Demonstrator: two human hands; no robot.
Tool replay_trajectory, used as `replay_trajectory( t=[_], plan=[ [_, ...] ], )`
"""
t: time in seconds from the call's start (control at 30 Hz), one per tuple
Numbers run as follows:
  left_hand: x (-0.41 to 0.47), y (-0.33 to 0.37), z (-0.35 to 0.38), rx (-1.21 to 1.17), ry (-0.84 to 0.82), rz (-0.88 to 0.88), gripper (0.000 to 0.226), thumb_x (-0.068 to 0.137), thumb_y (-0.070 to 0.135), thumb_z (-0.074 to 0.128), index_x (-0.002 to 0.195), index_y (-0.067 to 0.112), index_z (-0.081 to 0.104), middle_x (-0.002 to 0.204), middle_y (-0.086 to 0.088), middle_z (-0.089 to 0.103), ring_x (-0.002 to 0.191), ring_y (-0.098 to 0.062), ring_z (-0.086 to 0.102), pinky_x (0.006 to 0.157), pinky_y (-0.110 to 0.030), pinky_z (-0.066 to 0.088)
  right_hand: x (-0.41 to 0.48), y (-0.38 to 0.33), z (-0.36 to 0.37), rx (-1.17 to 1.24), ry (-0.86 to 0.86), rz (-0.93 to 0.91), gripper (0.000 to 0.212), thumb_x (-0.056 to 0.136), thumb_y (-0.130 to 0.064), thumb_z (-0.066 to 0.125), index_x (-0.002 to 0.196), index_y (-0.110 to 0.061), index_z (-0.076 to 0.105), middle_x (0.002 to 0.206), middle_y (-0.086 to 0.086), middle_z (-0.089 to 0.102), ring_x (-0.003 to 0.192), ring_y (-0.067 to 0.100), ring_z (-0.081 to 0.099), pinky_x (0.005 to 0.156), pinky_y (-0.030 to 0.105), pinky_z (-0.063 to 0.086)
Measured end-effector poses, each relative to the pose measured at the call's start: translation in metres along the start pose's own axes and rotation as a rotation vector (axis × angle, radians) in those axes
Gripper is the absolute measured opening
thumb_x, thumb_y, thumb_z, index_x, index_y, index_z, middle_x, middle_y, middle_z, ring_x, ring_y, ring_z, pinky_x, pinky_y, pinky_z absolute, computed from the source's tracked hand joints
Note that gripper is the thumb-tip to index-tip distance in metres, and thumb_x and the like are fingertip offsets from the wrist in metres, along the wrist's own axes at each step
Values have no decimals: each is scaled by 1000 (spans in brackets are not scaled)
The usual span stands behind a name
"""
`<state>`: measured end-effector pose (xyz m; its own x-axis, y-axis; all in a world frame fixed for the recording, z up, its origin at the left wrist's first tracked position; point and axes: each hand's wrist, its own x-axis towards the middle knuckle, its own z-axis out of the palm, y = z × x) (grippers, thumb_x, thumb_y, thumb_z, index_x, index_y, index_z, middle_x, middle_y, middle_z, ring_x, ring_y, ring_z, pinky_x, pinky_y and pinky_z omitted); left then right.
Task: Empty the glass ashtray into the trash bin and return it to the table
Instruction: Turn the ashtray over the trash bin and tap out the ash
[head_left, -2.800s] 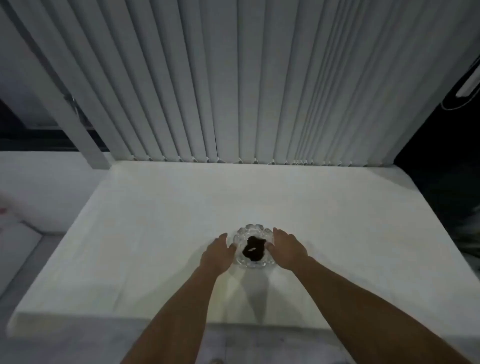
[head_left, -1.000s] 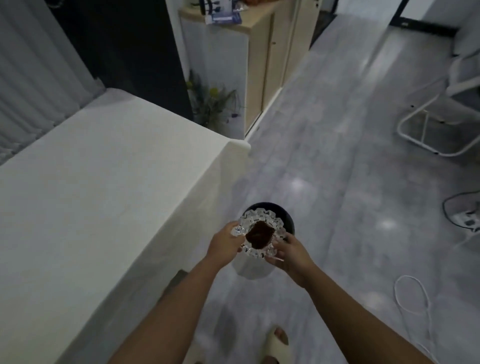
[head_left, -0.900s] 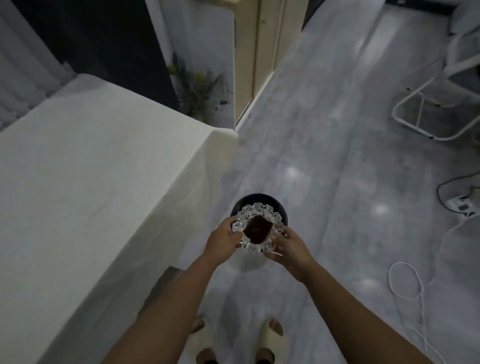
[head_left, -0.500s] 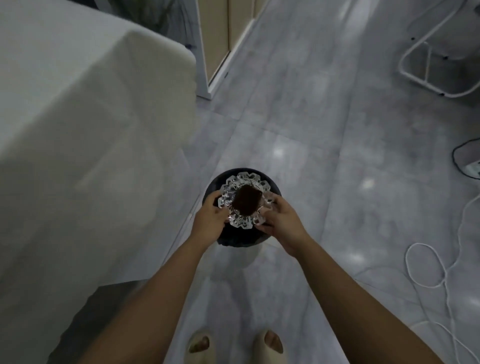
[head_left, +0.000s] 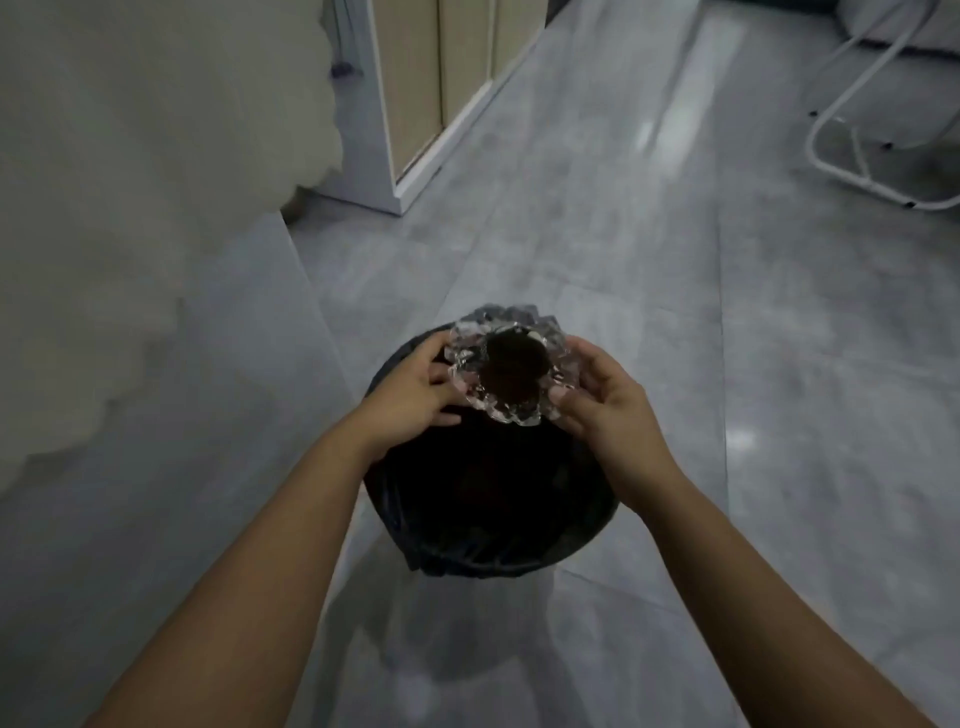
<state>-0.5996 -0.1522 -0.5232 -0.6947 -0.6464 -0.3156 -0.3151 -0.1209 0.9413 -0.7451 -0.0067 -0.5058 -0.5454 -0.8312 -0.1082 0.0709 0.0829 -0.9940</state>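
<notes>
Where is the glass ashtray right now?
In the head view the glass ashtray sits mid-frame, held between the left hand and right hand, above the far rim of the black trash bin on the floor.

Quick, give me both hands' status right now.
Left hand: closed on the ashtray's left rim, over the bin.
Right hand: closed on the ashtray's right rim.
</notes>
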Motion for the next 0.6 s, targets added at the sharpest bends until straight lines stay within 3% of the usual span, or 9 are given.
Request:
replay_trajectory(
  t=[0.07, 0.17, 0.23, 0.3, 0.37, 0.43, 0.5, 0.6],
  plan=[
    [0, 5, -5, 51, 28, 61, 51, 94, 0, 51, 118, 45, 46, 106, 0, 64, 98, -19, 64, 88, -37, 54, 2, -11, 6, -122, 0, -112, 51, 88, 11, 55, 121, -28, 60, 123, -3, 67, 107, 8, 66, 95, 32, 54],
    [-15, 19, -8, 117, 198, 158, 62, 93, 1, 52, 97, 62, 46, 99, 9, 67, 95, -20, 67, 92, -43, 56, -5, -30, 17, -324, 25, -232, 52, 90, 1, 56, 125, -36, 59, 126, -12, 65, 114, 4, 61, 101, 29, 49],
    [-32, 24, -4, 192, 309, 228, 50, 94, 6, 53, 106, 54, 48, 92, 4, 69, 84, -21, 69, 81, -29, 56, -15, -36, 20, -455, 87, -312, 50, 90, -3, 57, 127, -37, 58, 123, -20, 63, 113, -3, 58, 98, 18, 46],
    [-49, 20, 5, 356, 360, 259, 32, 96, 11, 53, 118, 33, 47, 82, 2, 64, 68, -10, 61, 62, -10, 46, -22, -29, 18, -559, 155, -328, 49, 90, -4, 59, 129, -34, 58, 111, -19, 65, 99, -5, 60, 93, 16, 49],
    [-55, 5, 13, 408, 366, 256, 29, 97, 11, 51, 119, 28, 46, 90, 3, 64, 72, -5, 59, 61, -16, 48, -25, -14, 15, -639, 165, -303, 48, 90, -6, 60, 130, -32, 58, 105, -10, 70, 90, -2, 59, 89, 15, 50],
    [-49, -4, 15, 422, 365, 288, 29, 97, 10, 50, 119, 28, 47, 98, 2, 65, 79, -14, 62, 68, -29, 51, -22, -1, 13, -693, 159, -342, 46, 91, -6, 61, 131, -29, 59, 113, -5, 71, 94, -1, 59, 87, 4, 44],
    [-42, -11, 13, 457, 366, 302, 32, 97, 10, 49, 121, 29, 47, 101, 1, 65, 85, -14, 62, 71, -26, 46, -21, 8, 11, -718, 149, -351, 46, 90, -6, 62, 131, -26, 59, 117, -3, 71, 97, -3, 59, 85, -4, 38],
    [-47, -12, 11, 519, 353, 333, 31, 97, 11, 49, 122, 29, 45, 102, -1, 65, 86, -15, 63, 73, -28, 47, -25, 6, 13, -747, 154, -423, 44, 89, -4, 63, 130, -21, 60, 122, 0, 69, 105, 6, 63, 90, 5, 42]
  ],
)
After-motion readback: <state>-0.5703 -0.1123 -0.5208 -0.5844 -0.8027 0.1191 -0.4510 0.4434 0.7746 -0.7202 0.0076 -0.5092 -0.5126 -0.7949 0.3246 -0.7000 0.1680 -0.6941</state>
